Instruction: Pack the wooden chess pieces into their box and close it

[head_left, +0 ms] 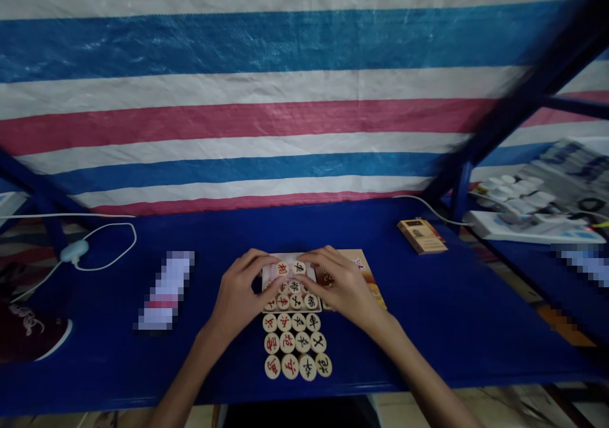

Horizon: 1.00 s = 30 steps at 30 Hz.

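Round wooden pieces with red or black characters lie in rows on the blue table [214, 368]; the nearest row has a red piece [272, 366] at its left end. Farther back, more pieces rest on a pale tray or box [311, 260]. My left hand [245, 285] curves over its left side, thumb and fingers closed around a red-marked piece [282, 269]. My right hand [340, 279] comes in from the right, fingers closed around a black-marked piece [299, 267]. These two pieces sit side by side at the back, between my hands.
Right of the tray lies a brown and orange card or box [375, 282]. A phone [165, 291] and a dark red cap [33, 333] are on the left. A small carton [421, 236] lies back right, near a white power strip [537, 226]. A striped sheet [266, 117] hangs behind.
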### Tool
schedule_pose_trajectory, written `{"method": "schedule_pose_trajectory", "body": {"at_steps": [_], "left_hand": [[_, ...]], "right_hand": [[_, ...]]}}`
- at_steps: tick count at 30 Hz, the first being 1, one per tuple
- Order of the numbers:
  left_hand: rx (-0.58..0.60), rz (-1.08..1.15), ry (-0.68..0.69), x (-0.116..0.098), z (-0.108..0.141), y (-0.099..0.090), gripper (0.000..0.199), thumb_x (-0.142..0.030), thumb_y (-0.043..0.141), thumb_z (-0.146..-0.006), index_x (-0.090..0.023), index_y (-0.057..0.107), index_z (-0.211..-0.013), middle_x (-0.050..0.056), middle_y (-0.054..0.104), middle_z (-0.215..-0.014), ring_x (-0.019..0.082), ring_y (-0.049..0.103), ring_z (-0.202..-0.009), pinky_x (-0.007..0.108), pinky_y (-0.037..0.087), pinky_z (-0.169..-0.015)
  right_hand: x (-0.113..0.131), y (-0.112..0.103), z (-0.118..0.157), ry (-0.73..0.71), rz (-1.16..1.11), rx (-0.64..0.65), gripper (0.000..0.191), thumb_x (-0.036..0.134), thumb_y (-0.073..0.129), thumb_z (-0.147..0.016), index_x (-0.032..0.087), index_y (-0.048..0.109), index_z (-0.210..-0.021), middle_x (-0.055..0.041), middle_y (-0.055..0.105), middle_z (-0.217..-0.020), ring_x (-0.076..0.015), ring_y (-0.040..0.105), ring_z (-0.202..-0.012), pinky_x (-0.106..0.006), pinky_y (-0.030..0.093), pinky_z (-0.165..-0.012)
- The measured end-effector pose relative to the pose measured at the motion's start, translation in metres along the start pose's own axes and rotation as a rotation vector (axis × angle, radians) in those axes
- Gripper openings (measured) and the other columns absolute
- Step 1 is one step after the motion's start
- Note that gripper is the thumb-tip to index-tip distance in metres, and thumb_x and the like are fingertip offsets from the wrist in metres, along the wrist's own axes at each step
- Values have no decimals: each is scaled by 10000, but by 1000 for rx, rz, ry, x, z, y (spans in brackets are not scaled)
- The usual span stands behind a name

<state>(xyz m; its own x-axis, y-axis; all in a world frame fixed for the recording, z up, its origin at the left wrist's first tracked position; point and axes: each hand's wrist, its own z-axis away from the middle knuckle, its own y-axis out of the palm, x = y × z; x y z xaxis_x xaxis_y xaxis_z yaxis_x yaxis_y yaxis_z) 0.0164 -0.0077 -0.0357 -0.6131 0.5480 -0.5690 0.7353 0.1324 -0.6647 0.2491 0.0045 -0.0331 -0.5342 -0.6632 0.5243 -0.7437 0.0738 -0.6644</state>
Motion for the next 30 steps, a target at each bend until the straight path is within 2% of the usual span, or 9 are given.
{"method": "schedule_pose_trajectory", "body": {"at_steps": [2, 5, 8, 11, 16, 21, 25, 30], "left_hand": [[24, -50, 28, 10, -9, -1, 175, -304, 647, -945, -246, 684, -1107, 39, 673, -1075, 187, 654, -965, 363, 543, -875], [41, -145, 52, 19, -15, 2, 166, -307, 680, -921, -267, 695, -1081, 33, 679, -1182, 238, 612, -1154, 452, 489, -994], [78, -212, 80, 22, -14, 7, 183, -278, 698, -893, -273, 695, -1076, 34, 639, -1330, 284, 489, -1366, 543, 375, -1136], [116, -252, 80, 25, -11, 10, 181, -250, 700, -872, -263, 691, -1052, 45, 585, -1423, 302, 408, -1447, 580, 318, -1186], [156, -247, 37, 31, -9, 12, 208, -274, 681, -897, -266, 681, -1105, 55, 563, -1455, 308, 377, -1474, 597, 355, -1164], [114, -256, 63, 33, -8, 14, 72, -242, 655, -919, -266, 708, -961, 29, 598, -1420, 285, 430, -1445, 612, 322, -1190], [140, -244, 54, 34, -8, 14, 85, -248, 641, -933, -275, 720, -951, 15, 611, -1413, 273, 436, -1444, 601, 326, -1186], [31, -175, -3, 34, -5, 6, 140, -237, 599, -963, -271, 719, -1026, 32, 654, -1339, 268, 483, -1398, 552, 415, -1112]], "right_hand": [[-10, -1, -9, -18, 22, 58, 216, 338, 655, -965, 231, 661, -1153, -37, 743, -1079, -189, 690, -978, -406, 468, -1012], [-20, 6, -14, -17, 73, 90, 213, 358, 654, -961, 228, 669, -1129, -33, 747, -1048, -188, 677, -923, -395, 484, -942], [-24, 14, -10, -17, 123, 101, 213, 359, 662, -949, 223, 685, -1111, -44, 743, -1023, -212, 641, -927, -389, 487, -859], [-23, 17, -6, -28, 189, 122, 205, 347, 681, -932, 233, 702, -1101, -53, 732, -1066, -240, 598, -981, -403, 460, -849], [-22, 15, -5, -39, 290, 147, 179, 355, 652, -953, 246, 711, -1082, -54, 723, -1082, -255, 563, -979, -414, 410, -827], [-25, 16, -5, -28, 308, 137, 170, 291, 556, -1002, 245, 717, -971, -30, 743, -898, -231, 565, -888, -391, 379, -777], [-24, 16, -3, -27, 284, 151, 189, 271, 532, -1013, 250, 714, -966, -10, 742, -840, -221, 576, -873, -389, 378, -786], [-21, 7, 0, 30, 276, 97, 195, 239, 523, -1004, 231, 717, -992, -35, 756, -914, -228, 584, -892, -402, 393, -799]]}}
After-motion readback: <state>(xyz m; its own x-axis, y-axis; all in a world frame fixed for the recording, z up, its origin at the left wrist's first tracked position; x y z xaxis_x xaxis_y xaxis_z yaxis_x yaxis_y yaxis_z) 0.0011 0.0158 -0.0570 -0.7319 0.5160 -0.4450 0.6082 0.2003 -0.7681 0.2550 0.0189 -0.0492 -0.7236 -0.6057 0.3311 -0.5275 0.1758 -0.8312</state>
